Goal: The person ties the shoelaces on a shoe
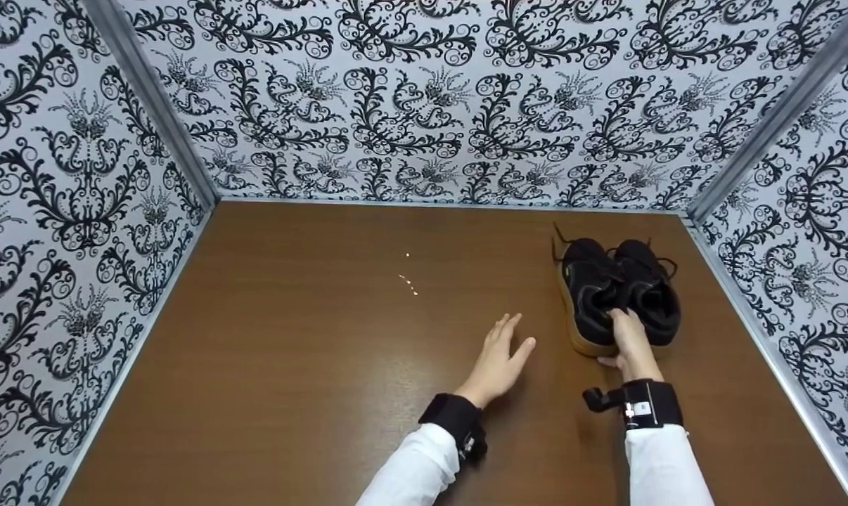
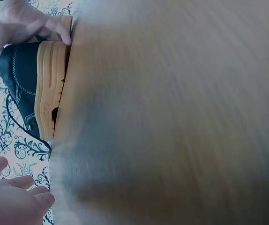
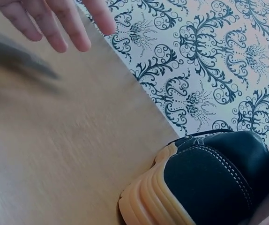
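A pair of black lace-up shoes with tan soles stands on the brown table, heels nearest to me, in the head view. My right hand (image 1: 631, 344) grips the left shoe (image 1: 586, 270) at its heel, where the two heels meet. Whether its fingers also hold the right shoe (image 1: 645, 270) is hidden. In the left wrist view, a finger of that hand reaches down to the tan sole (image 2: 50, 89). To the left of the shoes, my left hand (image 1: 493, 369) is held open, fingers spread, apart from them and holding nothing.
Patterned black-and-white panels (image 1: 424, 112) enclose the brown table (image 1: 290, 337) at the back and both sides, with grey metal strips at the corners. The shoes stand near the right-hand panel (image 1: 811, 267). Small pale specks (image 1: 408, 282) mark the table's middle.
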